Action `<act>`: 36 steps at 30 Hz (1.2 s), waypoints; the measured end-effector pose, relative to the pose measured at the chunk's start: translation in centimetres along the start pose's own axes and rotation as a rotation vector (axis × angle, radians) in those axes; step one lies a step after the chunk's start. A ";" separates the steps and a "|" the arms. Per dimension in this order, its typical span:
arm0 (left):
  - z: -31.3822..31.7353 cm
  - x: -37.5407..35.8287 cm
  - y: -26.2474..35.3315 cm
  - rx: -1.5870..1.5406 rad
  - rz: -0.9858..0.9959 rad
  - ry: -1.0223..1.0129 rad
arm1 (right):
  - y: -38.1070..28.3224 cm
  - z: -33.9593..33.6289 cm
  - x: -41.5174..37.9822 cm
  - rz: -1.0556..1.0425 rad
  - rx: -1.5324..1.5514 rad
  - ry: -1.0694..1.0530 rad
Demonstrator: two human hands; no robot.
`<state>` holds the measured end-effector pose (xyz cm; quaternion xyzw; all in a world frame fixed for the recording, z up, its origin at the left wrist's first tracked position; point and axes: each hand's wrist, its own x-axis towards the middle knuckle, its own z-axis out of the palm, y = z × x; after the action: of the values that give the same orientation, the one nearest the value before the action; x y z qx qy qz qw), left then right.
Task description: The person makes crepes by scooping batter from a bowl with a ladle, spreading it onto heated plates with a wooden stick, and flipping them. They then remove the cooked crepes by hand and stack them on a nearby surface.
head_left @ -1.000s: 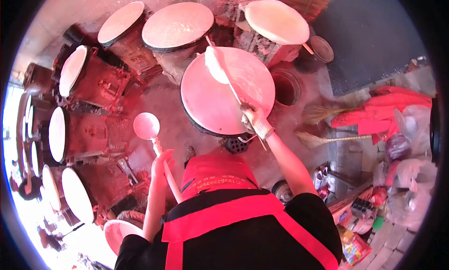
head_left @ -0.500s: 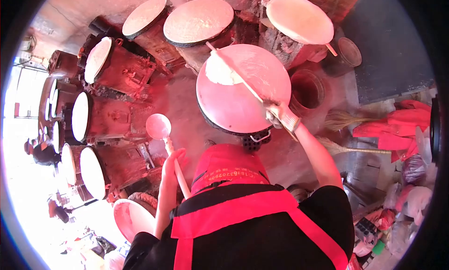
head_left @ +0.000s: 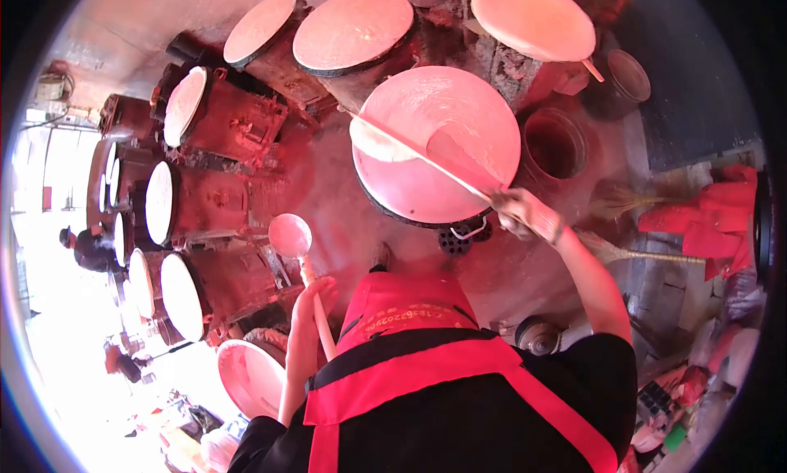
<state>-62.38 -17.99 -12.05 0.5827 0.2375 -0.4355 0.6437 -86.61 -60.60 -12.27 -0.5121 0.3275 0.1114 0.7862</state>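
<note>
My right hand (head_left: 529, 213), which looks gloved, grips the near end of a long, thin wooden spreader (head_left: 420, 151). The spreader slants across a large round griddle (head_left: 447, 186), its far end reaching just past the upper left rim. A pale mound of batter (head_left: 382, 145) lies under and beside it at the griddle's left, with a thin swirled layer (head_left: 447, 96) over the upper part. Lower left, my left hand (head_left: 308, 305) is wrapped around the handle of a round-bowled ladle (head_left: 290, 236). The ladle is held off the griddle, bowl pointing forward.
Several more griddles, such as one at the back (head_left: 354, 30) and one at the left (head_left: 182, 297), stand on stoves around me. A dark bucket (head_left: 555, 145) sits right of the griddle. A large basin (head_left: 250, 379) is by my left arm. Brooms (head_left: 639, 254) lie right.
My right hand has swung the spreader: its far end has moved nearer me, down the griddle's left side. The batter mound has shifted nearer too. My left hand still holds the ladle.
</note>
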 end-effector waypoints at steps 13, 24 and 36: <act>-0.8 7.1 10.0 0.475 -0.030 -0.268 | 9.6 13.2 -6.5 -0.080 0.218 0.303; -14.2 10.2 16.3 0.483 -0.002 -0.305 | 0.9 34.9 26.5 -0.686 0.683 0.687; -19.5 8.6 18.7 0.582 -0.030 -0.197 | 3.1 37.4 36.3 -0.733 0.620 1.265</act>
<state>-38.43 -2.88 -12.91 0.6942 0.0476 -0.5490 0.4631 -45.58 -32.15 -27.59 -0.3110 0.5388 -0.5628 0.5443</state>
